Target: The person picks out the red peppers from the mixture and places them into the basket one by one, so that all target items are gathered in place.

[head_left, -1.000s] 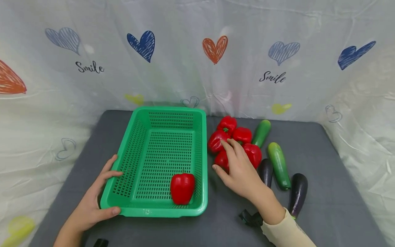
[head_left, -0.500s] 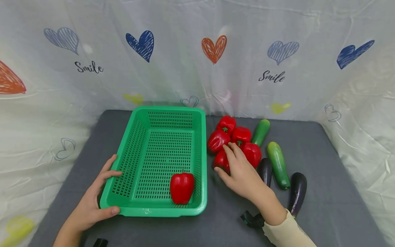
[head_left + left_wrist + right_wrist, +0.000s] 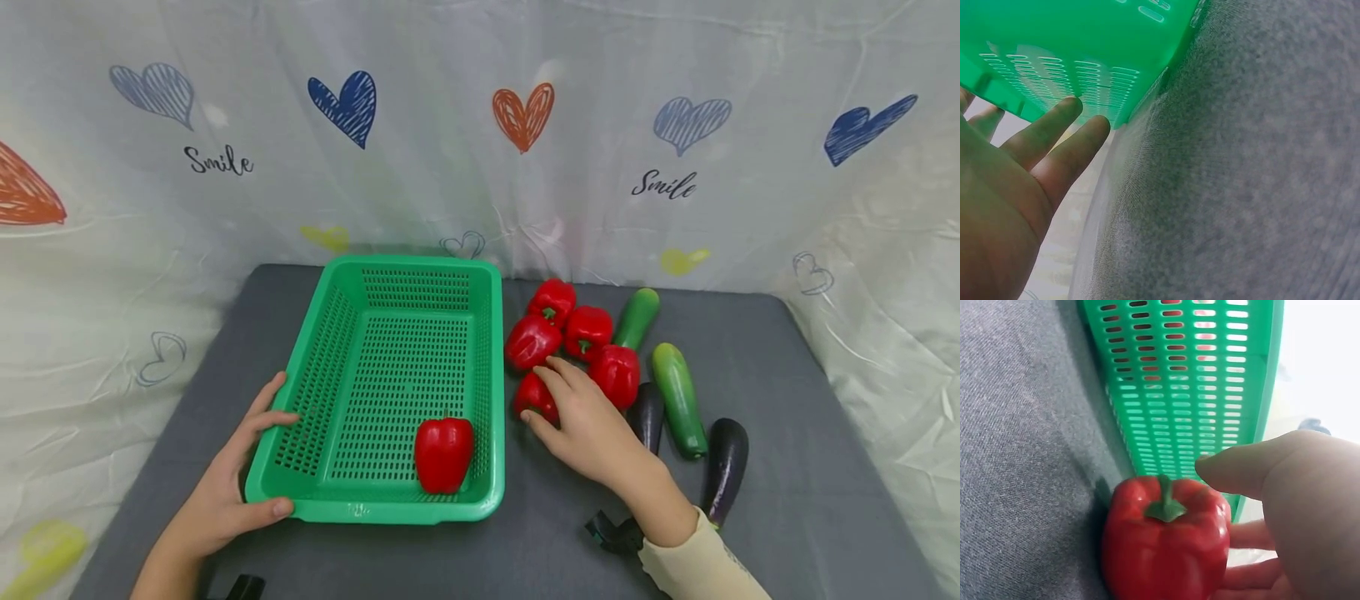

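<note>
A green perforated plastic basket (image 3: 375, 512) holds one red bell pepper (image 3: 443, 454) in its near right corner. My left hand (image 3: 213, 496) holds the basket at its near left corner, thumb on the front rim and fingers at the left side. Lower fingers (image 3: 1066, 156) lie along the outer wall. Right of the basket, my right hand (image 3: 588, 429) is over the nearest loose bell pepper (image 3: 534, 396). Seen from the right wrist, its fingers reach along the far side of that pepper (image 3: 1163, 556), while the thumb stands apart above it, near the green stem.
Several more bell peppers (image 3: 533, 342) cluster behind my right hand. To their right lie two green zucchini (image 3: 678, 400) and two dark eggplants (image 3: 726, 471), one partly hidden by my hand. A grey cloth (image 3: 810, 467) covers the table, with a heart-printed curtain (image 3: 585, 167) behind.
My right hand has drawn slightly nearer to me, from over the pepper cluster down to the nearest pepper. The left hand and the basket stay put.
</note>
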`<state>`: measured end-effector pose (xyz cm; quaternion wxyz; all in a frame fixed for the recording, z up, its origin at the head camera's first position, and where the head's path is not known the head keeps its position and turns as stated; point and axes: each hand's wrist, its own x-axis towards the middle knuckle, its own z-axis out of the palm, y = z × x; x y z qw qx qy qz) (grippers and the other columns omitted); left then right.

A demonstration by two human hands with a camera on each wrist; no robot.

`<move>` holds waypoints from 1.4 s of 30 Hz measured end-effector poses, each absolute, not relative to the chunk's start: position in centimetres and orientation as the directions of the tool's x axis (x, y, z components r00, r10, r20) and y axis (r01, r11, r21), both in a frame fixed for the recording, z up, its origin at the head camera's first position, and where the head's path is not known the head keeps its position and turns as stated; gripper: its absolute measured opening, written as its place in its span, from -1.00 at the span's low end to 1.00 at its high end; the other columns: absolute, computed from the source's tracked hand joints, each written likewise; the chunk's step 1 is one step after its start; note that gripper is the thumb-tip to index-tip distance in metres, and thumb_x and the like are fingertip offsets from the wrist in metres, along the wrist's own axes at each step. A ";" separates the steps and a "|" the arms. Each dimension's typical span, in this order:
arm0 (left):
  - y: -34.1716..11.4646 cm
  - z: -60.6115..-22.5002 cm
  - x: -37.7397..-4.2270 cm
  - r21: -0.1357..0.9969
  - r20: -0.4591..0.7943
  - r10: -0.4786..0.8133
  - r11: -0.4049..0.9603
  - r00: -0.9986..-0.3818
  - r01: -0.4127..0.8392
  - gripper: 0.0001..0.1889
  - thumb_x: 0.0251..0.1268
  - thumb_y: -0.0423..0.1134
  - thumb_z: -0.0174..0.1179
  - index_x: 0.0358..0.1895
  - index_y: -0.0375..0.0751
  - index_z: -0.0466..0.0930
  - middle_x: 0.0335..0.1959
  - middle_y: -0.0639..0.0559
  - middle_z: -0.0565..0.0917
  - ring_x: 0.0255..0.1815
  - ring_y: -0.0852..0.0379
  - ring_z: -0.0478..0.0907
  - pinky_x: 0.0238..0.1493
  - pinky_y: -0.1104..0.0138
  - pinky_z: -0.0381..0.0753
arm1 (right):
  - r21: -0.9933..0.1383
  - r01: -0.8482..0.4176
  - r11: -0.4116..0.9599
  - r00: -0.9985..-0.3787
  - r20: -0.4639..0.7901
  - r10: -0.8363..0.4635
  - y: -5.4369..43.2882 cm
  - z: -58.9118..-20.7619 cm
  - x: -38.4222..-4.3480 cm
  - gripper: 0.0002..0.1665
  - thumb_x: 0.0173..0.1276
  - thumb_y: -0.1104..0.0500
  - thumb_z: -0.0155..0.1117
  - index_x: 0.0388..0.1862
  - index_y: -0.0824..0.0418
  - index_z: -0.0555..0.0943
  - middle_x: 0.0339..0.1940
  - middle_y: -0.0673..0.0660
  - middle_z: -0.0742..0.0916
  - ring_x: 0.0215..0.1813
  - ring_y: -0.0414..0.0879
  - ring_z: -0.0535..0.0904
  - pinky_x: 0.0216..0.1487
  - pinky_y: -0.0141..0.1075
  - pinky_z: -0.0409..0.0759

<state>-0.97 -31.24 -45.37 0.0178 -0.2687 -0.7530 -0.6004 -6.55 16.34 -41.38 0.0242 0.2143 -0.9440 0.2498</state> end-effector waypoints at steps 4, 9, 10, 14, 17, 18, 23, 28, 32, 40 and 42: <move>-31.3 -45.4 -1.0 0.895 0.349 0.382 0.134 -0.856 0.425 -0.12 0.10 -0.44 0.53 0.51 -0.54 0.31 0.82 -0.33 -0.17 0.83 -0.09 -0.28 0.54 0.41 -0.06 | -0.502 -0.392 0.771 -0.915 0.125 -0.383 16.3 -41.1 -6.6 -0.29 0.38 -0.03 0.61 0.39 0.23 0.62 0.50 0.33 0.58 0.51 0.27 0.49 0.37 0.18 0.59; -31.4 -45.3 -1.0 0.895 0.347 0.379 0.140 -0.858 0.424 -0.12 0.11 -0.43 0.53 0.51 -0.54 0.31 0.82 -0.32 -0.17 0.83 -0.10 -0.27 0.54 0.41 -0.05 | -0.548 -0.360 0.755 -0.922 0.089 -0.376 16.4 -40.8 -6.7 -0.42 0.40 0.00 0.59 0.29 0.16 0.62 0.48 0.30 0.60 0.54 0.26 0.46 0.34 0.18 0.62; -31.4 -45.3 -1.0 0.895 0.346 0.379 0.142 -0.858 0.424 -0.12 0.11 -0.42 0.53 0.51 -0.53 0.31 0.82 -0.32 -0.17 0.83 -0.10 -0.27 0.54 0.41 -0.05 | -0.553 -0.356 0.754 -0.924 0.084 -0.374 16.5 -40.8 -6.8 -0.43 0.40 0.00 0.59 0.28 0.16 0.62 0.47 0.28 0.61 0.52 0.24 0.48 0.32 0.17 0.63; -31.4 -45.2 -1.0 0.896 0.344 0.379 0.142 -0.859 0.421 -0.12 0.11 -0.42 0.53 0.52 -0.53 0.31 0.82 -0.31 -0.17 0.83 -0.10 -0.27 0.54 0.40 -0.06 | -0.568 -0.341 0.749 -0.926 0.064 -0.373 16.6 -40.7 -7.0 -0.36 0.38 -0.01 0.61 0.34 0.17 0.59 0.34 0.14 0.66 0.31 0.09 0.61 0.20 0.05 0.70; -31.4 -45.1 -1.1 0.898 0.340 0.377 0.142 -0.862 0.416 -0.12 0.11 -0.42 0.52 0.52 -0.53 0.31 0.82 -0.31 -0.17 0.83 -0.09 -0.28 0.53 0.40 -0.07 | -0.570 -0.325 0.755 -0.929 0.044 -0.367 16.8 -40.8 -7.1 -0.23 0.38 -0.03 0.60 0.45 0.23 0.54 0.32 0.10 0.66 0.24 0.03 0.62 0.17 0.03 0.72; -31.4 -45.1 -1.1 0.899 0.338 0.377 0.141 -0.862 0.414 -0.13 0.12 -0.42 0.52 0.52 -0.53 0.31 0.82 -0.30 -0.17 0.83 -0.09 -0.28 0.53 0.39 -0.07 | -0.569 -0.317 0.759 -0.931 0.034 -0.363 16.8 -40.8 -7.1 -0.18 0.37 -0.04 0.60 0.49 0.25 0.52 0.34 0.12 0.66 0.27 0.04 0.62 0.18 0.05 0.71; -31.4 -45.1 -1.1 0.903 0.333 0.378 0.137 -0.864 0.408 -0.13 0.11 -0.44 0.51 0.52 -0.53 0.31 0.82 -0.31 -0.18 0.84 -0.08 -0.29 0.53 0.39 -0.07 | -0.569 -0.268 0.777 -0.939 -0.027 -0.343 16.9 -40.8 -7.2 -0.01 0.34 -0.10 0.62 0.59 0.29 0.45 0.42 0.19 0.63 0.35 0.11 0.58 0.19 0.10 0.71; -31.5 -45.3 -1.1 0.904 0.334 0.377 0.133 -0.864 0.408 -0.12 0.09 -0.46 0.52 0.51 -0.53 0.31 0.82 -0.30 -0.18 0.83 -0.08 -0.28 0.52 0.42 -0.03 | -0.560 -0.254 0.788 -0.938 -0.055 -0.342 16.8 -40.8 -7.1 0.05 0.26 -0.14 0.68 0.56 0.31 0.46 0.39 0.21 0.64 0.35 0.13 0.57 0.16 0.10 0.73; -31.4 -45.4 -1.1 0.907 0.331 0.380 0.124 -0.864 0.402 -0.12 0.10 -0.46 0.51 0.52 -0.53 0.30 0.83 -0.29 -0.19 0.84 -0.08 -0.29 0.52 0.42 -0.03 | -0.562 -0.243 0.790 -0.941 -0.061 -0.333 16.9 -40.7 -7.0 0.06 0.19 -0.14 0.72 0.53 0.30 0.46 0.34 0.18 0.64 0.30 0.10 0.57 0.11 0.07 0.74; -31.2 -45.4 -0.9 0.905 0.337 0.377 0.122 -0.863 0.407 -0.13 0.11 -0.44 0.51 0.51 -0.54 0.31 0.82 -0.30 -0.18 0.83 -0.08 -0.26 0.52 0.42 0.00 | -0.578 -0.215 0.787 -0.943 -0.088 -0.322 16.9 -40.6 -7.0 0.04 0.13 -0.18 0.76 0.45 0.16 0.44 0.11 0.03 0.69 0.06 -0.05 0.65 -0.01 -0.08 0.75; -31.2 -45.3 -0.9 0.906 0.337 0.377 0.121 -0.863 0.406 -0.13 0.11 -0.44 0.51 0.51 -0.54 0.31 0.82 -0.30 -0.18 0.83 -0.07 -0.26 0.52 0.43 0.00 | -0.569 -0.228 0.790 -0.942 -0.075 -0.326 16.9 -40.6 -7.0 0.01 0.12 -0.18 0.76 0.43 0.13 0.46 0.06 -0.01 0.70 0.02 -0.08 0.65 -0.04 -0.11 0.74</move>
